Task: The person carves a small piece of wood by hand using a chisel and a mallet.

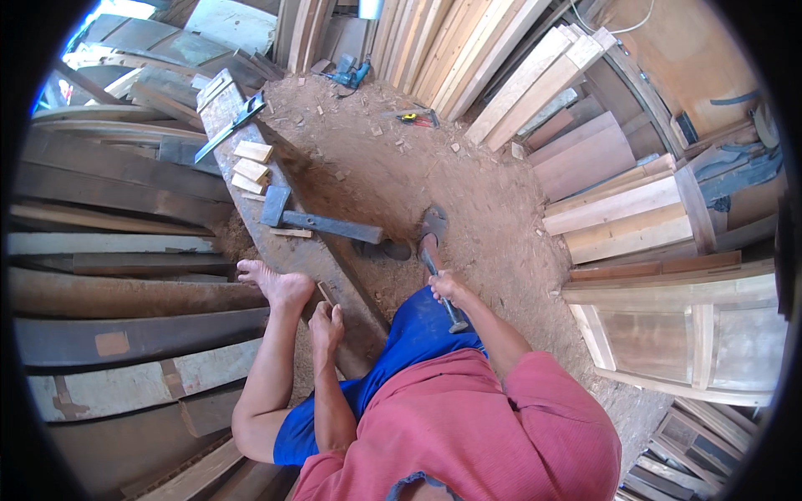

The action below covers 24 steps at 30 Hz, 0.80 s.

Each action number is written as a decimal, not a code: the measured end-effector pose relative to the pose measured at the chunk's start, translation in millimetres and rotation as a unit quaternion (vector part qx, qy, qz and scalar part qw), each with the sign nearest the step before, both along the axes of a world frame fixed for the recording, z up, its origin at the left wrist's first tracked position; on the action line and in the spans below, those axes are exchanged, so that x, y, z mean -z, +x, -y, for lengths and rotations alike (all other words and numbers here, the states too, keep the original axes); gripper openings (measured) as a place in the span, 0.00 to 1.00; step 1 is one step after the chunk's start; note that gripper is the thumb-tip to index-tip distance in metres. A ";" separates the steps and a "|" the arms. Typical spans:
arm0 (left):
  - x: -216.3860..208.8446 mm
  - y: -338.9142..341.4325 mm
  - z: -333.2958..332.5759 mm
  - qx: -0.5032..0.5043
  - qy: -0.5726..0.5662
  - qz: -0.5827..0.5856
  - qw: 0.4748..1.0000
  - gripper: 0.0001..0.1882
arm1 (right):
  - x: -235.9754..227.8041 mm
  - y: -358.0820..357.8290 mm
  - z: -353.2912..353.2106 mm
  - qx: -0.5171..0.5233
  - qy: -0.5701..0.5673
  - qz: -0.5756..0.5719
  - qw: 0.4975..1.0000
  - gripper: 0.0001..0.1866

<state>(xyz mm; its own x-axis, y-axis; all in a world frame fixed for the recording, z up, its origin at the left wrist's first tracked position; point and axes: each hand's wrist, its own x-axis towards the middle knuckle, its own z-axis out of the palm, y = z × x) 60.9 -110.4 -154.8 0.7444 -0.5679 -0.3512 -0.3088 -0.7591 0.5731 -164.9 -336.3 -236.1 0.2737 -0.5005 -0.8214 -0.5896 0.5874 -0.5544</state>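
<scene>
My left hand (326, 324) is closed around a small thin wood piece (324, 291) that sticks up past the fingers, beside my bare left foot on the bench. The bench is a long thick plank (322, 271) running away to the far left. In my right hand (449, 286), held over the blue shorts on my right thigh, is a hammer-like tool (455, 317) with a dark shaft; its metal end points toward me. Ahead of my left hand, a blue-grey mallet-shaped tool (330, 224) lies across the bench, its handle overhanging the right edge.
Small wood blocks (251, 169) and a blue-bladed square (230, 127) lie farther along the bench. A blue power tool (348, 73) and a yellow-black tool (417, 119) rest on the sawdust-covered floor (501, 242). Boards (125, 292) crowd the left; lumber (618, 204) stands right.
</scene>
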 end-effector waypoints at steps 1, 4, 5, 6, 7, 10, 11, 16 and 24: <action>-11.1 1.8 -0.4 -0.001 -0.046 -0.042 0.998 0.14 | -9.5 4.8 0.5 -0.040 0.006 0.009 0.999 0.08; -57.2 -5.1 12.6 -0.047 -0.207 -0.230 0.950 0.11 | -33.0 18.8 -4.4 -0.058 0.027 0.104 0.993 0.10; -53.3 -7.0 12.1 -0.096 -0.297 -0.297 0.902 0.11 | -56.0 30.0 -7.3 -0.073 0.032 0.144 0.986 0.11; -60.7 -7.7 13.1 -0.117 -0.342 -0.341 0.868 0.11 | -80.9 39.2 -10.4 -0.085 0.024 0.171 0.981 0.10; -70.7 -9.6 13.3 -0.133 -0.391 -0.383 0.826 0.12 | -105.2 47.2 -12.6 -0.099 0.033 0.219 0.970 0.12; -84.7 -11.4 5.0 -0.152 -0.476 -0.412 0.762 0.14 | -163.6 75.6 -33.8 -0.132 0.051 0.291 0.946 0.18; -86.8 -11.7 1.1 -0.158 -0.483 -0.404 0.761 0.14 | -180.3 83.1 -43.6 -0.165 0.060 0.309 0.935 0.19; -95.2 -17.6 -17.4 -0.121 -0.539 -0.359 0.752 0.13 | -194.3 102.8 -79.6 -0.209 0.064 0.351 0.910 0.13; -119.6 2.8 -82.2 0.014 -0.301 -0.134 0.944 0.07 | -220.3 116.0 -76.9 -0.323 -0.121 0.322 0.882 0.06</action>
<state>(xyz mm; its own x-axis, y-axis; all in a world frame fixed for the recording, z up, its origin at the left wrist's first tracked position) 63.6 -28.2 -35.2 0.6561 -0.7431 -0.1316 -0.1080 -0.2650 0.9582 -48.9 -259.4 -15.8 0.9363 -0.2079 -0.2832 -0.2761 0.0628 -0.9591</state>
